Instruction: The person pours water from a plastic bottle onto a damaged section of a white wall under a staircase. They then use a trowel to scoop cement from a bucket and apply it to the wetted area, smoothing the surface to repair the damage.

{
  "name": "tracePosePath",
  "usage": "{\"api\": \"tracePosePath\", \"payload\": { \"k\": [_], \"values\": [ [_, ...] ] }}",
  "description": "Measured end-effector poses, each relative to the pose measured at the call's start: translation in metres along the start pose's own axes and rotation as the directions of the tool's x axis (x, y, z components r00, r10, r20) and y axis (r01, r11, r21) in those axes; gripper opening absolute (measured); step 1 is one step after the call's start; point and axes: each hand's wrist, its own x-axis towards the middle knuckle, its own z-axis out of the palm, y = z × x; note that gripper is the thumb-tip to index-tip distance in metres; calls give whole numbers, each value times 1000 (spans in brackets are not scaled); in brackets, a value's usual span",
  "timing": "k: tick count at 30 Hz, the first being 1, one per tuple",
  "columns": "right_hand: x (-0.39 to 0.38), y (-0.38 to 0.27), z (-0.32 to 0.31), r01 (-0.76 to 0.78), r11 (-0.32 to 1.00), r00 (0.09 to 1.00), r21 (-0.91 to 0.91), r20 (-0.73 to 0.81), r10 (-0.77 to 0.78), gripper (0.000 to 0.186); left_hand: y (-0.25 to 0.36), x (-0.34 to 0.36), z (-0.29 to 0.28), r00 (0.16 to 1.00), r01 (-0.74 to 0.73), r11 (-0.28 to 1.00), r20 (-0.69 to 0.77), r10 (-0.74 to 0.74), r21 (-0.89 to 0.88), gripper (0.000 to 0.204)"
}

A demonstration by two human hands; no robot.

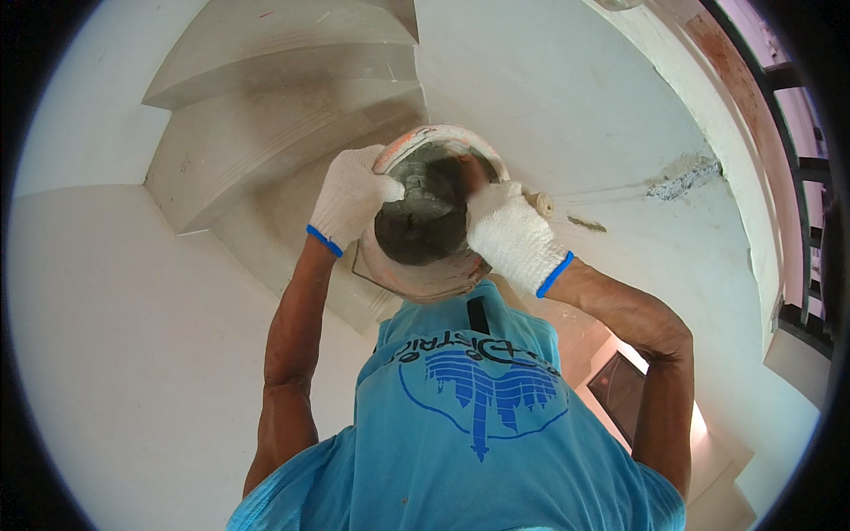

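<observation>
- A round bucket [416, 265] sits high in front of the person's chest, just above the blue shirt [469, 425], held between both gloved hands.
- Its open mouth faces up toward the camera, so its long axis runs roughly straight down and away from the view; the rim tips slightly toward the stairs.
- The bucket is pale and orange-stained outside, and holds a dark grey wet mix [425, 221] that fills the lower part of the opening.
- The left hand [350, 199], in a white knit glove with a blue cuff, is wrapped over the left side of the rim, fingers curled inward over the edge.
- The right hand [509, 232], gloved the same way, clasps the right side of the rim; its fingertips seem to dip inside, though the dark shadow there makes that hard to tell.
- Both forearms rise from the lower edge, elbows bent outward.
- Pale concrete stairs [266, 133] climb away at upper left.
- A white wall [575, 97] curves behind, with a rough grey patch [682, 177] at right.
</observation>
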Motion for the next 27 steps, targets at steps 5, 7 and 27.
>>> {"api": "tracePosePath", "payload": {
  "k": [5, 7, 27],
  "values": [
    [2, 5, 1, -48, 995, 999, 92, -13, 49, 17, 6, 0, -1, 999, -47, 997, -2, 48, 54, 36],
    [0, 5, -2, -33, 992, 997, 118, -59, 41, 16, 10, -2, 0, 1000, 6, 1000, 0, -6, 10, 35],
    [-9, -9, -6, 15, 998, 999, 59, 29, -17, 13, 13, -6, 4, 997, -72, 989, -6, 74, 131, 32]
  ]
}}
